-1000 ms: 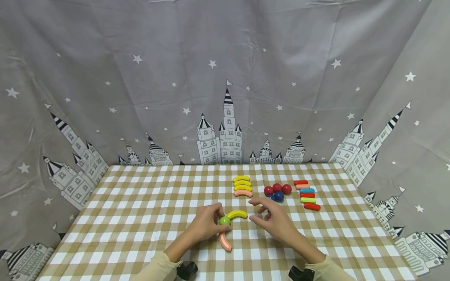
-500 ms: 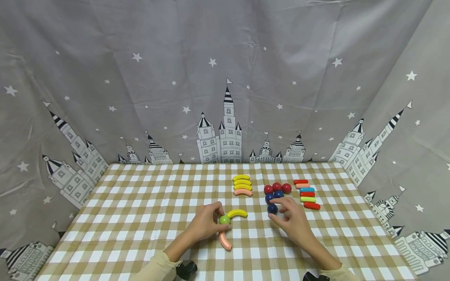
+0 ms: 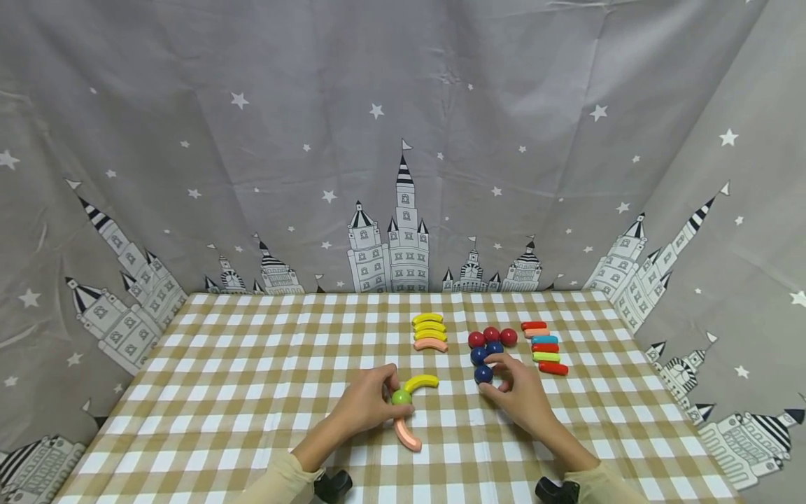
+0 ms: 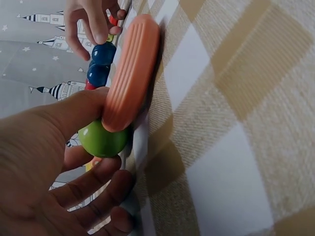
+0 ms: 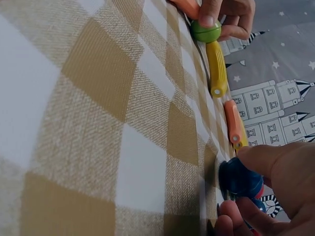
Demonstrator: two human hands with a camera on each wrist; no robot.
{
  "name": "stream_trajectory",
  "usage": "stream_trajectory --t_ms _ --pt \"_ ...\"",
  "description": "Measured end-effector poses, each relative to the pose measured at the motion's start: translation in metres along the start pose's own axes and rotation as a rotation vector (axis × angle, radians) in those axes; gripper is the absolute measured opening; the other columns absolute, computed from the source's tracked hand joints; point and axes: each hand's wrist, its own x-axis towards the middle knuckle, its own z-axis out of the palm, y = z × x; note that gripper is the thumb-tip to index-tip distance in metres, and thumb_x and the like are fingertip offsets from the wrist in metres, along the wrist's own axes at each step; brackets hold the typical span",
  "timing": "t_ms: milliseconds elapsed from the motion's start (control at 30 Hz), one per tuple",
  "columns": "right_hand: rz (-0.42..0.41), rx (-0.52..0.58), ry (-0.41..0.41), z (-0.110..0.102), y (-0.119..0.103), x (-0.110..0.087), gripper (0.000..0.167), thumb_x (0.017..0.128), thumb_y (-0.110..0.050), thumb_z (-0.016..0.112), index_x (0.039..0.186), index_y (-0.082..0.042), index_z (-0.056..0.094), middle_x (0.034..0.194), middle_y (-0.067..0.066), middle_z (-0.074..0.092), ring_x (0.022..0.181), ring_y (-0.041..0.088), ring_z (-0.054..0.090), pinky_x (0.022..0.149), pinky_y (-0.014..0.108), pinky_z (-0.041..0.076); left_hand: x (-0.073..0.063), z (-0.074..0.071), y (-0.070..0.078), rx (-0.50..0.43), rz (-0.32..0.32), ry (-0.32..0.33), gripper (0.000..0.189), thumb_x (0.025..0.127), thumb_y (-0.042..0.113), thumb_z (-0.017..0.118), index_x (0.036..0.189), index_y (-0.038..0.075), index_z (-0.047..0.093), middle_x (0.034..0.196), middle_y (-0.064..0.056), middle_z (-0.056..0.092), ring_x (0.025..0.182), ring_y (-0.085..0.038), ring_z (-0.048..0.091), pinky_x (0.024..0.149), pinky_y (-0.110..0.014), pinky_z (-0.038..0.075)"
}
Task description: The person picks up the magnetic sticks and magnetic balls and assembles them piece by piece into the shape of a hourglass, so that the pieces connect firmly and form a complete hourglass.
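Note:
My left hand (image 3: 368,399) holds a green ball (image 3: 400,397) between thumb and fingers, low over the checked cloth. A yellow curved stick (image 3: 422,381) reaches right from that ball, and a salmon curved stick (image 3: 407,435) extends from it toward me; the left wrist view shows this stick's grooved side (image 4: 132,73). At the front of the ball group, my right hand (image 3: 521,393) pinches a dark blue ball (image 3: 483,374) with thumb and index finger, as the right wrist view also shows around the ball (image 5: 241,177).
Behind the pinched ball sit more blue balls (image 3: 478,355) and a row of red balls (image 3: 491,334). Yellow curved sticks (image 3: 429,326) and a salmon one (image 3: 431,344) lie stacked left of them. Short coloured sticks (image 3: 545,348) line up at right. A grey castle-print curtain (image 3: 302,140) backs the table.
My right hand has moved right from beside the yellow curved stick to the front blue ball, and its fingers have closed on it. My left hand keeps its hold on the green ball.

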Motion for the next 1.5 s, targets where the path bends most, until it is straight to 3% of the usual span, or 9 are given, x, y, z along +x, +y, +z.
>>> stream_trajectory --t_ms 267,433,633,900,1233,1500 --pt "0.051 -0.007 -0.021 0.0 -0.003 0.002 0.034 0.086 -0.011 0.084 0.114 -0.017 0.067 0.102 0.006 0.07 0.07 0.016 0.053 0.064 0.025 0.046 0.003 -0.001 0.006 0.051 -0.004 -0.022 0.042 0.078 0.035 0.089 0.101 0.016 0.06 0.079 0.007 0.061 0.065 -0.007 0.051 0.059 -0.026 0.043" --pt "0.067 0.005 -0.03 -0.001 -0.003 0.002 0.033 0.086 -0.009 0.083 0.114 -0.017 0.067 0.105 0.007 0.07 0.072 0.016 0.053 0.064 0.025 0.047 0.01 0.0 0.007 0.096 0.009 -0.027 0.048 0.081 0.038 0.086 0.117 0.016 0.063 0.091 0.003 0.068 0.08 -0.014 0.061 0.068 -0.033 0.048" --pt "0.069 0.017 -0.044 -0.002 -0.003 0.002 0.033 0.087 -0.009 0.082 0.115 -0.017 0.067 0.107 0.008 0.071 0.071 0.016 0.053 0.064 0.024 0.047 0.023 0.003 0.011 0.047 0.017 -0.059 0.047 0.084 0.033 0.085 0.123 0.014 0.066 0.095 0.002 0.07 0.087 -0.017 0.063 0.075 -0.037 0.05" --pt "0.055 0.032 -0.051 -0.001 -0.002 0.003 0.032 0.087 -0.009 0.082 0.115 -0.017 0.067 0.109 0.008 0.072 0.069 0.016 0.053 0.063 0.024 0.047 0.036 0.008 0.012 0.012 0.116 -0.063 0.039 0.084 0.021 0.086 0.118 0.011 0.069 0.092 -0.002 0.07 0.077 -0.012 0.059 0.068 -0.028 0.048" --pt "0.053 0.012 -0.034 0.0 -0.001 0.003 0.034 0.085 -0.01 0.085 0.114 -0.017 0.068 0.109 0.008 0.073 0.067 0.015 0.053 0.062 0.024 0.046 0.045 0.01 0.016 0.015 0.091 -0.099 0.021 0.083 0.009 0.085 0.102 0.013 0.078 0.09 0.003 0.071 0.076 -0.01 0.058 0.068 -0.026 0.049" --pt "0.045 0.019 -0.044 0.0 0.001 0.004 0.035 0.085 -0.009 0.084 0.114 -0.017 0.067 0.109 0.007 0.073 0.067 0.015 0.052 0.061 0.024 0.046 0.047 0.007 0.016 0.042 0.064 -0.11 0.018 0.084 0.006 0.081 0.1 0.01 0.076 0.088 0.002 0.069 0.075 -0.012 0.058 0.067 -0.027 0.048"
